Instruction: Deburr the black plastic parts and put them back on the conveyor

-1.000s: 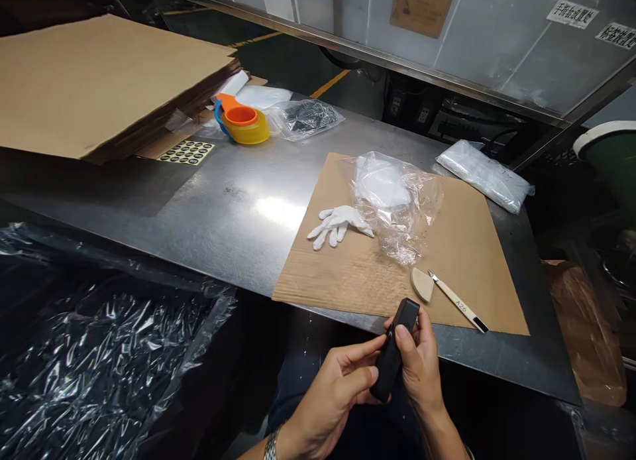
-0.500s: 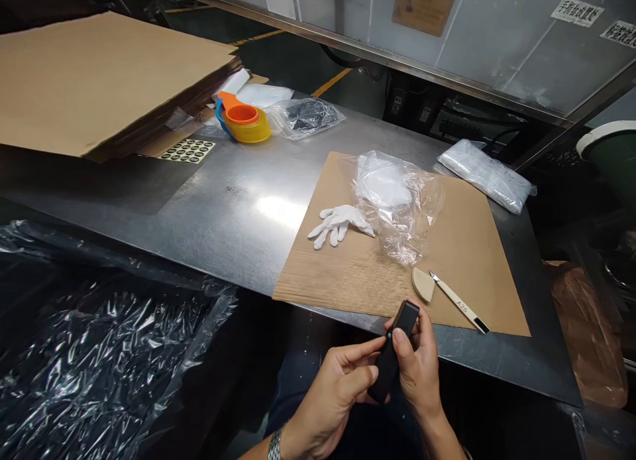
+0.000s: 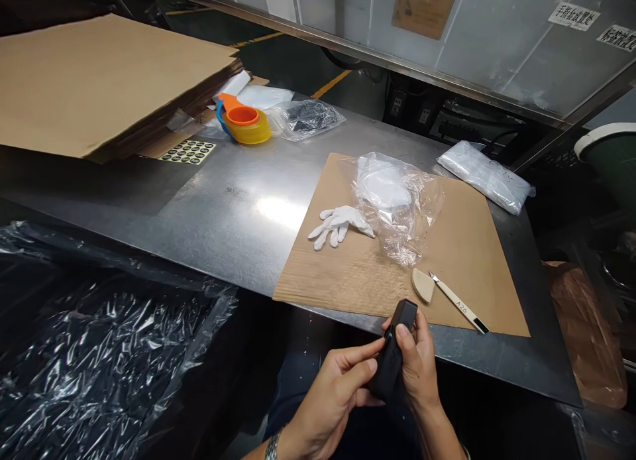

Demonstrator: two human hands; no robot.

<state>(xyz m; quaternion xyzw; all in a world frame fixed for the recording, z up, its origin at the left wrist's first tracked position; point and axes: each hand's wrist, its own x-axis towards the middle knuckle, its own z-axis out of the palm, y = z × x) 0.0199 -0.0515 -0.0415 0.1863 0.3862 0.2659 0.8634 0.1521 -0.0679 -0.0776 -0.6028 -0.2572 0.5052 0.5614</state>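
A black, elongated, box-like part point(image 3: 392, 354) is held over the table's front edge, tilted with its far end up. My right hand point(image 3: 420, 364) grips its upper right side, thumb on top. My left hand point(image 3: 342, 387) pinches its left side, with thumb and index finger against it. Just beyond, on a cardboard sheet point(image 3: 462, 241), lie a beige wedge-shaped pad point(image 3: 423, 286) and a craft knife point(image 3: 458, 302) marked A26. Farther back rest a white glove point(image 3: 340, 225) and a clear plastic bag point(image 3: 390, 188) with white material inside.
A stack of cardboard point(image 3: 109, 82) stands at the left of the metal table point(image 3: 223, 215). Near it are a tape dispenser point(image 3: 243, 122), a sticker sheet point(image 3: 189, 152) and a bag of black items point(image 3: 311, 117). A plastic-wrapped packet point(image 3: 487, 175) lies at right; black plastic sheeting point(image 3: 99, 354) fills the lower left.
The black part has turned slightly in my hands, so more of its upper end face shows. Both hands keep hold of it, nearly in the same place.
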